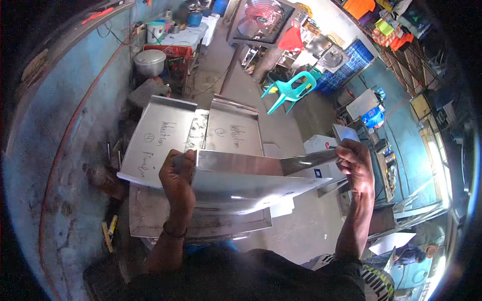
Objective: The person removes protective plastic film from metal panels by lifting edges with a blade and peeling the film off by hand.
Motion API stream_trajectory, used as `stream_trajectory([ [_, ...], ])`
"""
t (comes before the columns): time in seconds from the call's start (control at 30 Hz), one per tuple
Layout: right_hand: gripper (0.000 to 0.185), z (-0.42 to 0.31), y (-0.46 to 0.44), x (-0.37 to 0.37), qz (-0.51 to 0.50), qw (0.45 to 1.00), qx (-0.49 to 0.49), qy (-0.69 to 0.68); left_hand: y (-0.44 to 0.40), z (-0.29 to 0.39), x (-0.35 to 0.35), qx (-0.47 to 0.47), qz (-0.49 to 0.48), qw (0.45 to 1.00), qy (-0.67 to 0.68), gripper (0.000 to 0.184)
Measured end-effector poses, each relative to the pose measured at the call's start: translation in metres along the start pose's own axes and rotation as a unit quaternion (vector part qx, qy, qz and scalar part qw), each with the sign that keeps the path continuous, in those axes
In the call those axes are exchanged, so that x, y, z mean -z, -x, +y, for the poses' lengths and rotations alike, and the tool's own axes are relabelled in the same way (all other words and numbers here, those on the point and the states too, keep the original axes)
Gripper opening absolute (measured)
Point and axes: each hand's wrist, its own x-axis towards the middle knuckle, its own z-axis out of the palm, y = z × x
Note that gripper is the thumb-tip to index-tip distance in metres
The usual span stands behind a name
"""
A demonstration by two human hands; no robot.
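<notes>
A long bent sheet-metal panel (pixel 241 188) with a folded edge and small blue marks spans the space before my body. My left hand (pixel 178 178) is closed around its left end. At the far right corner, my right hand (pixel 355 163) grips the other end with bent fingers. Beyond the panel lie two metal panels with handwriting: one marked 4 (pixel 163 118) to the left, and one marked 3 (pixel 246 131) nearer the middle. Both bear the word "Induction". Below the held panel, a shallow metal piece (pixel 253 223) with a raised rim is partly covered.
A green plastic chair (pixel 296 91) stands ahead on the floor, with a large fan (pixel 261 20) behind it. A lidded pot (pixel 149 62) sits by the blue wall (pixel 65 130) at left. Cluttered shelves (pixel 386 165) line the right. Another person (pixel 409 255) is at lower right.
</notes>
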Motion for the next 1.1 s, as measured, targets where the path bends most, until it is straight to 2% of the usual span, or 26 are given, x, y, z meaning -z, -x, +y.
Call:
stream_trajectory([
  [0.07, 0.021, 0.008, 0.001, 0.012, 0.037, 0.999, 0.026, 0.000, 0.001, -0.013, 0.007, 0.005, 0.006, 1.000, -0.025, 0.027],
  [0.13, 0.021, 0.015, -0.001, 0.028, 0.052, 0.998, 0.023, -0.010, 0.003, -0.015, 0.005, 0.024, 0.057, 0.998, -0.034, 0.029],
  [0.17, 0.020, 0.022, -0.003, 0.038, 0.070, 0.996, 0.036, -0.040, -0.003, -0.014, 0.003, -0.027, 0.041, 0.999, -0.003, 0.024],
  [0.23, 0.015, 0.043, -0.007, 0.055, 0.128, 0.983, 0.070, -0.113, -0.004, -0.017, 0.002, -0.009, 0.066, 0.998, 0.000, 0.024],
  [0.27, 0.015, 0.051, -0.007, 0.062, 0.133, 0.982, 0.070, -0.117, -0.005, -0.018, 0.002, 0.008, 0.097, 0.995, 0.006, 0.025],
  [0.33, 0.015, 0.064, -0.005, 0.074, 0.123, 0.978, 0.078, -0.152, -0.003, -0.012, 0.007, 0.042, 0.048, 0.998, 0.004, 0.025],
  [0.4, 0.015, 0.079, -0.006, 0.083, 0.110, 0.978, 0.077, -0.161, -0.007, -0.022, 0.009, 0.043, 0.088, 0.994, 0.058, 0.030],
  [0.43, 0.016, 0.085, -0.008, 0.078, 0.134, 0.979, 0.081, -0.131, -0.010, -0.055, 0.040, 0.033, 0.096, 0.995, 0.022, 0.037],
  [0.5, 0.021, 0.084, -0.010, 0.049, 0.204, 0.970, 0.084, -0.099, -0.016, -0.043, 0.037, 0.065, 0.095, 0.993, 0.023, 0.038],
  [0.53, 0.025, 0.078, -0.011, 0.037, 0.252, 0.955, 0.065, -0.140, -0.018, -0.040, 0.033, 0.096, 0.102, 0.990, 0.028, 0.039],
  [0.57, 0.027, 0.074, -0.010, 0.033, 0.240, 0.950, 0.068, -0.185, -0.018, -0.042, 0.034, 0.097, 0.099, 0.990, 0.024, 0.039],
  [0.63, 0.029, 0.069, -0.016, 0.025, 0.228, 0.942, 0.069, -0.235, -0.018, -0.047, 0.036, 0.028, 0.105, 0.994, 0.015, 0.038],
  [0.67, 0.028, 0.066, -0.023, 0.020, 0.216, 0.918, 0.078, -0.323, -0.013, -0.043, 0.034, 0.026, 0.104, 0.994, 0.011, 0.038],
  [0.7, 0.027, 0.065, -0.027, 0.015, 0.203, 0.885, 0.087, -0.410, -0.008, -0.036, 0.031, 0.021, 0.066, 0.994, 0.083, 0.038],
  [0.73, 0.027, 0.065, -0.028, 0.013, 0.203, 0.883, 0.085, -0.415, -0.005, -0.031, 0.029, 0.016, 0.028, 0.987, 0.155, 0.037],
  [0.77, 0.026, 0.065, -0.029, 0.010, 0.187, 0.860, 0.112, -0.462, -0.010, -0.035, 0.034, 0.014, 0.028, 0.988, 0.149, 0.037],
  [0.8, 0.026, 0.063, -0.030, 0.006, 0.168, 0.834, 0.140, -0.506, -0.019, -0.046, 0.042, 0.052, 0.085, 0.991, 0.088, 0.036],
  [0.83, 0.023, 0.047, -0.026, -0.002, 0.200, 0.834, 0.114, -0.501, -0.024, -0.050, 0.046, 0.090, 0.144, 0.985, 0.027, 0.035],
  [0.87, 0.023, 0.056, -0.027, 0.005, 0.192, 0.835, 0.110, -0.504, -0.023, -0.052, 0.048, 0.086, 0.151, 0.984, 0.024, 0.035],
  [0.93, 0.025, 0.073, -0.031, 0.024, -0.026, 0.780, 0.120, -0.614, -0.021, -0.051, 0.045, 0.029, 0.141, 0.990, -0.017, 0.034],
  [1.0, 0.024, 0.075, -0.025, 0.034, 0.110, 0.821, 0.113, -0.548, -0.019, -0.049, 0.040, 0.036, 0.156, 0.987, 0.007, 0.038],
  [1.1, 0.024, 0.090, -0.018, 0.062, 0.204, 0.833, 0.136, -0.496, -0.023, -0.057, 0.047, 0.058, 0.178, 0.980, 0.060, 0.046],
])
